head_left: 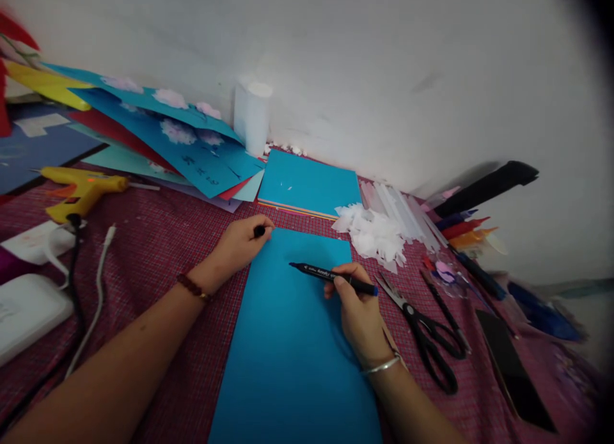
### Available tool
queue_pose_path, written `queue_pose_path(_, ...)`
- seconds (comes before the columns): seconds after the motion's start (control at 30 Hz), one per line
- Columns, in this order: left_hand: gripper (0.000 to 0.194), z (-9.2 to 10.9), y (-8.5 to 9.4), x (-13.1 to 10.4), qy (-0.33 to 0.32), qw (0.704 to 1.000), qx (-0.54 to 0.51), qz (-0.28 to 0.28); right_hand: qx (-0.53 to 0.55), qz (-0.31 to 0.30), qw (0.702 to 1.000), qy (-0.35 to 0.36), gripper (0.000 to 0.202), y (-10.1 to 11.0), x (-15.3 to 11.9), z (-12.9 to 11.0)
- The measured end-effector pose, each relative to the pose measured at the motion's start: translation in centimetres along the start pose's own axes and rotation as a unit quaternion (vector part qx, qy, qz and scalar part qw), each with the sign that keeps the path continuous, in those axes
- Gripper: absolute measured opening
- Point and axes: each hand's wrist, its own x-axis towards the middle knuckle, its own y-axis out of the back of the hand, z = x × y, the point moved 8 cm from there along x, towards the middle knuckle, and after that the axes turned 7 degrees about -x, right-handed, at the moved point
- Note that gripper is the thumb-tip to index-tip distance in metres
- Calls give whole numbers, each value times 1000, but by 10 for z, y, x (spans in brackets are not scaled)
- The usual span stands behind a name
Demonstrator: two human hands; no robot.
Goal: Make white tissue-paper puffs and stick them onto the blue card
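A blue sheet of paper (292, 341) lies on the red checked cloth in front of me. My right hand (357, 309) holds a black marker (316, 272) with a blue end; its uncapped tip points left over the upper part of the sheet. My left hand (242, 242) is closed round a small black cap (259, 231) at the sheet's upper left edge. Whether the marker's tip touches the paper, I cannot tell. No marks show on the sheet.
Behind the sheet is a stack of coloured paper (309, 182), beside white paper scraps (371, 233). Scissors (422, 332) and a phone (515, 370) lie right. On the left are a yellow glue gun (84, 187), cables and decorated blue sheets (192, 156).
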Motion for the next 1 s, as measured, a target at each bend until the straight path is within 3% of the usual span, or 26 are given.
queue_pose_path(0.43,14,1,-1,0,-16,1000,14,-3,-46,-10,999,-11,6,-7,-2,-12)
queue_pose_path(1.0,14,3,-2,0,-12,999,34,-5,-62,-4,998,-29,5,-9,-3,-10)
